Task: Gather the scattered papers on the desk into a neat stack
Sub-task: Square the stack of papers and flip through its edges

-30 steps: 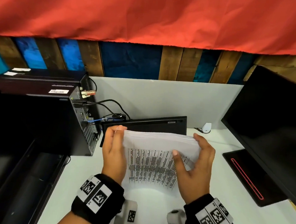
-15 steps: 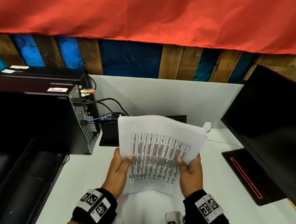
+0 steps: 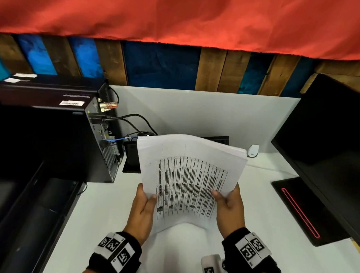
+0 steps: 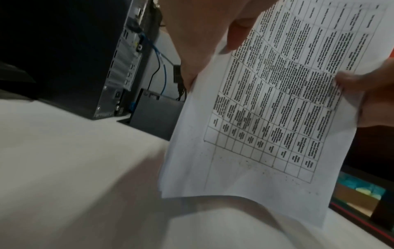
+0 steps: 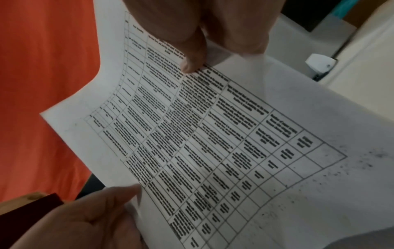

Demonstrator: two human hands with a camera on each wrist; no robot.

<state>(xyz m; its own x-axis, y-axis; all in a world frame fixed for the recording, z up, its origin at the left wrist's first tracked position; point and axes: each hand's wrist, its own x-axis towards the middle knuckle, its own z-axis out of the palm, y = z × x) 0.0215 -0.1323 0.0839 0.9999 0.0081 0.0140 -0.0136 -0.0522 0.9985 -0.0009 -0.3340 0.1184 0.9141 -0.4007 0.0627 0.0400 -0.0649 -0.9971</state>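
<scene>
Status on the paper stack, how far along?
Gathered: the papers form one bundle, no loose sheets visible on the desk. In hand: left hand and right hand pinch its sides, holding it up. Left: square the fanned top edges, lay it down.

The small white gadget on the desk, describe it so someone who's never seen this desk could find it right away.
Start at the big black monitor on the right side of the white desk, then look toward the back partition. The small white gadget sits there on the desk, just past the top right corner of the papers. It is the only small white block among black electronics.
</scene>
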